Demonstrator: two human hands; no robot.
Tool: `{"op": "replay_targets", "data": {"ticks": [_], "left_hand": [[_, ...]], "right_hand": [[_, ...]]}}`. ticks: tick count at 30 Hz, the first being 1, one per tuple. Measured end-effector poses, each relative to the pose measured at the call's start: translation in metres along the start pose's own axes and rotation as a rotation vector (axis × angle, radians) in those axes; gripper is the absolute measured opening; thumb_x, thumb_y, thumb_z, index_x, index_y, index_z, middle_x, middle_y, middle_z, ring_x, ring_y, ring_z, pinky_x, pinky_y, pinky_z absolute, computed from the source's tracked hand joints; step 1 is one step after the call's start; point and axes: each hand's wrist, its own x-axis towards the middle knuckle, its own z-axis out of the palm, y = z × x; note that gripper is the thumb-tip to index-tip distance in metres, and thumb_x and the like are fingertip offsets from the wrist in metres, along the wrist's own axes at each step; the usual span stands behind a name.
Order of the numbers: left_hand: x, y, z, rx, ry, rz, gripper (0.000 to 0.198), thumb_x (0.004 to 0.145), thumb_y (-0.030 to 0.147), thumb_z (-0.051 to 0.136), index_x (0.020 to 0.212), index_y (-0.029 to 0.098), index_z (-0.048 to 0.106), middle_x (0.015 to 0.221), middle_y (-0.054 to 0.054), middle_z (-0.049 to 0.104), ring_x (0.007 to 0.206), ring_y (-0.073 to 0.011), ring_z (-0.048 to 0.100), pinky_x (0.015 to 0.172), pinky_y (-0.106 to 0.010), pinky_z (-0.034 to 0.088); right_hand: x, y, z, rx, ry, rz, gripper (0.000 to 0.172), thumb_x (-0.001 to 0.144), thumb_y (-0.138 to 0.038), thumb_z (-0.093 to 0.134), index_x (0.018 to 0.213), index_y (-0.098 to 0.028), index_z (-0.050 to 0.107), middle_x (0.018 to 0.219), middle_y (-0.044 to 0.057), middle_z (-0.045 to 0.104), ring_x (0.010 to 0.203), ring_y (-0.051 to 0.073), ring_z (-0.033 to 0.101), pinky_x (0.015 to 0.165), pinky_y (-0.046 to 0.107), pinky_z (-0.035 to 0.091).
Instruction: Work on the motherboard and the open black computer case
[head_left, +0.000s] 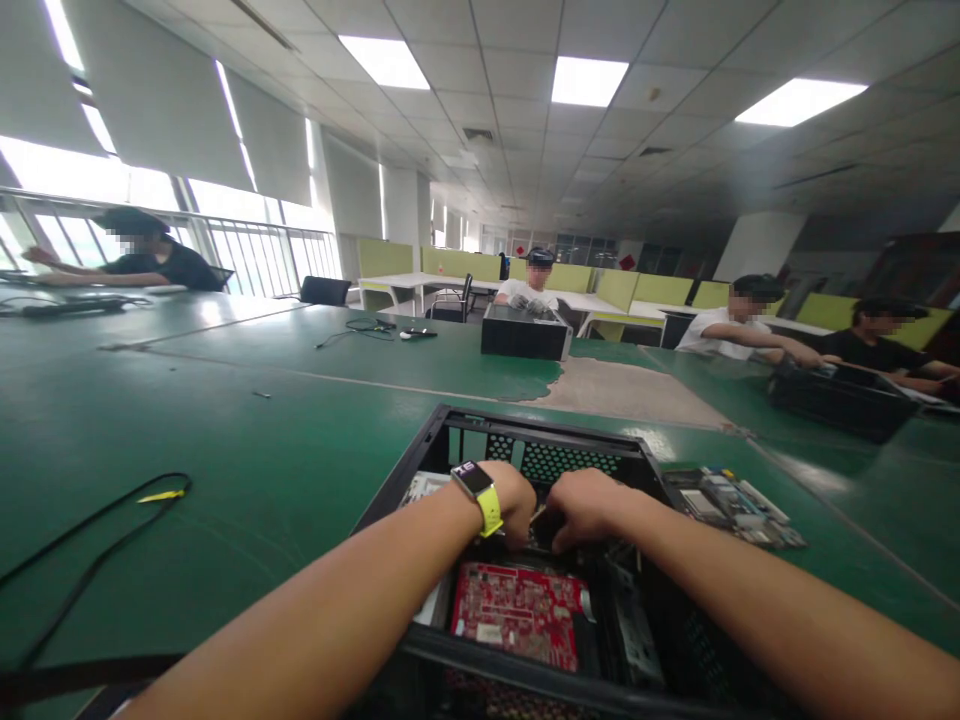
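Note:
In front of me an open black computer case (645,455) lies on the green table. Both my hands reach down into its far half. My left hand (517,505), with a watch on a yellow-green strap (489,510), is bent downward and its fingertips are hidden. Close beside it, my right hand (585,505) has its fingers curled round a small dark part that I cannot make out. A red circuit board (517,612) sits in the case nearer to me, below the hands. The perforated case wall (570,460) is just beyond them.
A loose circuit board (731,505) lies right of the case. A black cable (112,545) with a yellow tag curves at left. Another black case (523,333) stands across the table by a person, and a third case (840,395) at right. More people sit around.

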Motion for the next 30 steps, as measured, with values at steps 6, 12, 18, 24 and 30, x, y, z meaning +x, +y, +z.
{"op": "replay_targets", "data": {"ticks": [6, 12, 18, 24, 30], "left_hand": [[0.033, 0.009, 0.039, 0.109, -0.185, 0.036, 0.024, 0.068, 0.024, 0.068, 0.089, 0.013, 0.073, 0.091, -0.013, 0.072, 0.075, -0.0256, 0.065, 0.065, -0.032, 0.052], [0.032, 0.011, 0.036, 0.104, -0.131, -0.032, 0.027, 0.067, 0.022, 0.071, 0.093, 0.015, 0.073, 0.095, -0.013, 0.072, 0.082, -0.0305, 0.066, 0.072, -0.037, 0.054], [0.023, 0.010, 0.030, 0.070, -0.052, -0.058, 0.029, 0.070, 0.027, 0.071, 0.096, 0.015, 0.071, 0.103, -0.014, 0.070, 0.094, -0.0331, 0.065, 0.079, -0.040, 0.054], [0.025, 0.015, 0.033, 0.051, -0.046, -0.065, 0.024, 0.069, 0.024, 0.072, 0.091, 0.014, 0.072, 0.099, -0.016, 0.070, 0.091, -0.0333, 0.065, 0.080, -0.042, 0.053], [0.023, 0.017, 0.032, 0.070, -0.062, -0.056, 0.026, 0.068, 0.022, 0.071, 0.094, 0.019, 0.071, 0.103, -0.014, 0.070, 0.096, -0.0321, 0.064, 0.081, -0.040, 0.053]], "right_hand": [[0.014, -0.022, 0.004, -0.166, -0.092, -0.061, 0.033, 0.068, -0.035, 0.065, 0.095, -0.017, 0.072, 0.094, 0.013, 0.071, 0.084, 0.028, 0.068, 0.064, 0.030, 0.050], [0.010, -0.020, 0.002, -0.176, -0.050, -0.041, 0.032, 0.066, -0.032, 0.066, 0.092, -0.014, 0.072, 0.093, 0.015, 0.071, 0.084, 0.031, 0.068, 0.067, 0.034, 0.052], [0.007, -0.022, -0.003, -0.181, -0.062, -0.017, 0.034, 0.067, -0.030, 0.066, 0.095, -0.013, 0.071, 0.096, 0.016, 0.070, 0.086, 0.031, 0.067, 0.068, 0.034, 0.052], [0.011, -0.021, 0.004, -0.181, -0.066, -0.026, 0.033, 0.067, -0.030, 0.064, 0.095, -0.015, 0.071, 0.095, 0.015, 0.071, 0.086, 0.029, 0.068, 0.067, 0.032, 0.052], [0.013, -0.020, 0.007, -0.183, -0.058, -0.029, 0.032, 0.067, -0.029, 0.063, 0.094, -0.013, 0.071, 0.095, 0.016, 0.070, 0.085, 0.030, 0.067, 0.067, 0.033, 0.053]]}}
